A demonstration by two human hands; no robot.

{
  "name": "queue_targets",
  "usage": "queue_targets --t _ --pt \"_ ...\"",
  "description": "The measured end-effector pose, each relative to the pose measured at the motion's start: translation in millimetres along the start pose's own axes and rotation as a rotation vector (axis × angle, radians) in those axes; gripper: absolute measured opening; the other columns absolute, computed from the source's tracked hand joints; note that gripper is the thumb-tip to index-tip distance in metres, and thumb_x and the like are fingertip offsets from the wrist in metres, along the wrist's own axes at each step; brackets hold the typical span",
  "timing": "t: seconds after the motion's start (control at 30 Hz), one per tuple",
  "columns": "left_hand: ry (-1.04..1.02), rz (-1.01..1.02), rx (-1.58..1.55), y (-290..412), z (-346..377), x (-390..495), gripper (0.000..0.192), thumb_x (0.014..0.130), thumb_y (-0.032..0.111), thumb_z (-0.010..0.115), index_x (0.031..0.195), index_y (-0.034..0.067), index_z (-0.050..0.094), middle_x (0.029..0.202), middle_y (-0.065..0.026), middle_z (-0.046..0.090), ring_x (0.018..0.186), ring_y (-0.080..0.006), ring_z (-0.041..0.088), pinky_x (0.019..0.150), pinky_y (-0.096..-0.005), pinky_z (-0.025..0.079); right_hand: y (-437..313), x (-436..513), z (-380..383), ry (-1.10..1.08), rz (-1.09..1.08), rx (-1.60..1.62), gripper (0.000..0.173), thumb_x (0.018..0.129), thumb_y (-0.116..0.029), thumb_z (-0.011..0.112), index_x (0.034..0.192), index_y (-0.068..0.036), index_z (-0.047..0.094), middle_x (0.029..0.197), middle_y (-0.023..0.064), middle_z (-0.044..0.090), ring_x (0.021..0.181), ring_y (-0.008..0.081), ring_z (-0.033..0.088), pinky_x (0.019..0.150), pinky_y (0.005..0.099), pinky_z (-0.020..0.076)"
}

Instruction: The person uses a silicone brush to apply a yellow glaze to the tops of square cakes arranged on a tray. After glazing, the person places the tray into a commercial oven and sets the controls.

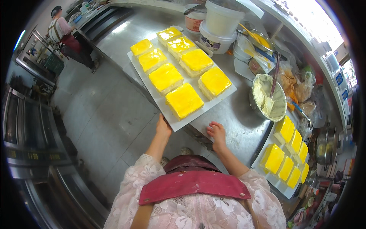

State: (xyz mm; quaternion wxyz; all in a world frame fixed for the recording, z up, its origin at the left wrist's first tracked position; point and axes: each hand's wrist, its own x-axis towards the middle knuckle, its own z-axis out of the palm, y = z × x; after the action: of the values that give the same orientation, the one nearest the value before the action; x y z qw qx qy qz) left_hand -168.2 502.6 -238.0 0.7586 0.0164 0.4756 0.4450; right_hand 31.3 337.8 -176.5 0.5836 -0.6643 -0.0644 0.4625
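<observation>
My left hand [163,126] grips the near left corner of a paper-lined tray [178,125], its fingers partly hidden beneath. Several square cakes with glossy yellow tops [184,100] stand on it in two rows. My right hand [217,134] is off the tray, just right of its near end, fingers apart and slightly curled, holding nothing, over the edge of the steel table [240,114]. To the right on the table stands a metal bowl [268,97] with pale cream inside and a spatula [275,77] leaning in it.
A second tray [281,190] of yellow-topped cakes lies at the right. White plastic tubs [218,37], a bowl of yellow glaze [261,40] and plastic bags [304,88] crowd the table's back. Ovens [34,123] line the left; a person [64,37] stands at the far left.
</observation>
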Motion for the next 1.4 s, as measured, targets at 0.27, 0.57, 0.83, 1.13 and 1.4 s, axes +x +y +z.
queue_targets --t 0.27,0.57,0.83,1.13,1.4 --pt "0.091 0.04 0.084 88 -124 -42 0.039 0.104 0.029 0.046 0.13 0.002 0.056 0.127 -0.013 0.062 0.113 -0.0267 0.062 0.096 -0.0441 0.053 25 -28 -30 -0.319 0.529 0.262 0.063 0.1 -0.045 0.04 0.133 0.008 0.046 0.135 0.027 0.053 0.125 0.0366 0.054 0.105 0.0467 0.0449" --pt "0.103 -0.001 0.441 177 -235 -102 0.042 0.105 0.032 0.044 0.132 0.002 0.056 0.123 -0.0115 0.064 0.107 -0.0241 0.064 0.09 -0.0397 0.054 42 -18 11 -0.409 0.433 0.182 0.07 0.106 -0.05 0.021 0.139 0.005 0.047 0.14 0.0185 0.055 0.133 0.0286 0.047 0.114 0.0438 0.0315" --pt "0.19 0.515 0.909 172 -255 -105 0.04 0.104 0.031 0.043 0.112 -0.001 0.064 0.104 -0.0114 0.069 0.097 -0.023 0.065 0.085 -0.0372 0.05 59 -17 76 -0.302 0.327 0.172 0.064 0.106 -0.05 0.024 0.141 -0.001 0.047 0.135 0.016 0.058 0.122 0.0299 0.057 0.106 0.0411 0.0438" --pt "0.465 0.666 1.103 140 -305 -163 0.033 0.099 0.022 0.043 0.093 -0.002 0.064 0.092 -0.0184 0.068 0.083 -0.0287 0.063 0.078 -0.039 0.047 57 -53 89 -0.443 0.349 0.23 0.057 0.105 -0.045 0.035 0.141 -0.002 0.046 0.138 0.0143 0.054 0.126 0.0312 0.053 0.106 0.0412 0.0427" --pt "0.734 0.581 0.841 96 -325 -293 0.029 0.098 0.017 0.046 0.104 -0.004 0.066 0.099 -0.0192 0.069 0.09 -0.0309 0.065 0.082 -0.0371 0.05 55 -67 151 -0.766 0.437 -0.03 0.056 0.104 -0.045 0.036 0.139 -0.003 0.047 0.134 0.0139 0.056 0.122 0.0316 0.055 0.105 0.0426 0.0436"
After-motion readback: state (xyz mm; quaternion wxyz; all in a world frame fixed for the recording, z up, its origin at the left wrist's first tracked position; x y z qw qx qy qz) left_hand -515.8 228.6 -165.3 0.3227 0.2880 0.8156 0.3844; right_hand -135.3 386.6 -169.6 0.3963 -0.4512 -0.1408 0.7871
